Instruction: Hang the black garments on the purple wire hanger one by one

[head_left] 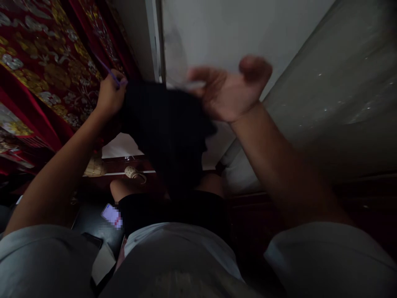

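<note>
My left hand [111, 94] is closed at the upper left corner of a black cloth [167, 128], gripping it. A thin purple strip [105, 66] passes through the same hand; its kind is unclear. The cloth hangs down in front of my legs, its folds lost in the dark. On the cloth's right side, my right hand [232, 93] is open, palm up, with thumb and fingers apart. Motion blurs its fingers, and I cannot tell whether they touch the cloth's edge.
Red curtains [46, 66] with gold and silver patterns hang at left. A white panel [223, 37] stands ahead, with a grey, shiny sheet [335, 95] at right. Below lie a beige clog [133, 173] and a lit phone [111, 216] on a dark surface [93, 221].
</note>
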`<state>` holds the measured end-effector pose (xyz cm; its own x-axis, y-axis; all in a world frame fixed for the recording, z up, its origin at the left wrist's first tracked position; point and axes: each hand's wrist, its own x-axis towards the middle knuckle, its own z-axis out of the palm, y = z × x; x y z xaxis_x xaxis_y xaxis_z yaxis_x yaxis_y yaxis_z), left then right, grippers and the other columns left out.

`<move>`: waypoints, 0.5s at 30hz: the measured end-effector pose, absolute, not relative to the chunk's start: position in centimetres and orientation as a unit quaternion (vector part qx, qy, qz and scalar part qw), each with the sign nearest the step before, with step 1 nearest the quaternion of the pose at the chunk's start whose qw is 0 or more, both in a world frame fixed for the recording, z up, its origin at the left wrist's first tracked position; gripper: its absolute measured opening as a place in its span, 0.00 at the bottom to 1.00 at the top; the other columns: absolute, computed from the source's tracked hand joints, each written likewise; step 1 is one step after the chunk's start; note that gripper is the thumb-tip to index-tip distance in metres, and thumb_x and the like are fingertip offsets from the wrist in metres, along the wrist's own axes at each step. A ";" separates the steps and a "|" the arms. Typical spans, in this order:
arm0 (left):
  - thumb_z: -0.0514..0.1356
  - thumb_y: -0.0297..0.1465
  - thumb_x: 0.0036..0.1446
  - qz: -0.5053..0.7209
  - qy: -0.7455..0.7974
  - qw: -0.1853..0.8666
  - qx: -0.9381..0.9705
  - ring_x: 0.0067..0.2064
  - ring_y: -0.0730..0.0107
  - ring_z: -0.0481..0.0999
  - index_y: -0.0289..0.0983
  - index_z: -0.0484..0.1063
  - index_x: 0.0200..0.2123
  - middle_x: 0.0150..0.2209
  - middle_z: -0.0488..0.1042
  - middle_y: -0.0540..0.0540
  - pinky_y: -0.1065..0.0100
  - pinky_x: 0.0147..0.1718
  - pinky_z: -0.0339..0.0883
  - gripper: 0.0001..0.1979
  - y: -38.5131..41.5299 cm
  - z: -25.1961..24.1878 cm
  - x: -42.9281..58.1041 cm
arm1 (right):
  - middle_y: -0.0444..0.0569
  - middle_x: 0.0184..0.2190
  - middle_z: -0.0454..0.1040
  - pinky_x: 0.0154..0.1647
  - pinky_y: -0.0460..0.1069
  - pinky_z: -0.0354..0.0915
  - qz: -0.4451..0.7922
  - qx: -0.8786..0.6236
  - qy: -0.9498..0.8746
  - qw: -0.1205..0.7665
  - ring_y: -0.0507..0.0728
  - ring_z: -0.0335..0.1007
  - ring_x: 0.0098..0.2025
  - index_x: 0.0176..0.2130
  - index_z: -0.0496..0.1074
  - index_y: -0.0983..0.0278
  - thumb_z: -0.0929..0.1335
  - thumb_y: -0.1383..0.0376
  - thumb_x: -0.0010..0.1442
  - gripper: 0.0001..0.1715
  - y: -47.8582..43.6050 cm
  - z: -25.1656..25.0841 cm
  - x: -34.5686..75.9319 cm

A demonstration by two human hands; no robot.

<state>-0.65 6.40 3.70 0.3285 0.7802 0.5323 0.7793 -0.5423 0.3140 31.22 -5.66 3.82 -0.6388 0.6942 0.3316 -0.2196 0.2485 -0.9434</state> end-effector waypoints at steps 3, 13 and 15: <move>0.46 0.60 0.69 0.354 0.434 0.087 0.824 0.42 0.65 0.72 0.44 0.70 0.44 0.39 0.78 0.50 0.55 0.50 0.69 0.28 4.3 3.7 0.5 | 0.56 0.41 0.83 0.59 0.68 0.71 0.578 -0.201 -0.752 0.244 0.71 0.79 0.50 0.53 0.79 0.63 0.76 0.43 0.45 0.42 -3.9 1.4 31.0; 0.38 0.50 0.76 0.314 0.152 0.128 0.928 0.70 0.59 0.65 0.41 0.69 0.59 0.61 0.72 0.43 0.53 0.73 0.54 0.29 -2.6 2.7 6.6 | 0.46 0.75 0.53 0.78 0.64 0.47 0.037 -0.360 -0.844 0.396 0.64 0.46 0.77 0.77 0.45 0.51 0.66 0.56 0.65 0.48 0.0 -8.7 24.2; 0.42 0.53 0.73 0.273 0.174 0.100 0.941 0.72 0.56 0.61 0.41 0.66 0.63 0.66 0.68 0.43 0.51 0.73 0.52 0.30 -2.0 3.0 6.2 | 0.43 0.71 0.61 0.76 0.63 0.53 0.039 -0.340 -0.853 0.393 0.63 0.55 0.72 0.75 0.51 0.48 0.62 0.56 0.68 0.40 0.2 -9.2 24.9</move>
<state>6.22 -1.98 2.96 0.7905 0.3813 0.4793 0.2719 -0.9197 0.2832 24.87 0.17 -9.19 -0.4591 0.6118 0.6442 0.5503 0.7651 -0.3344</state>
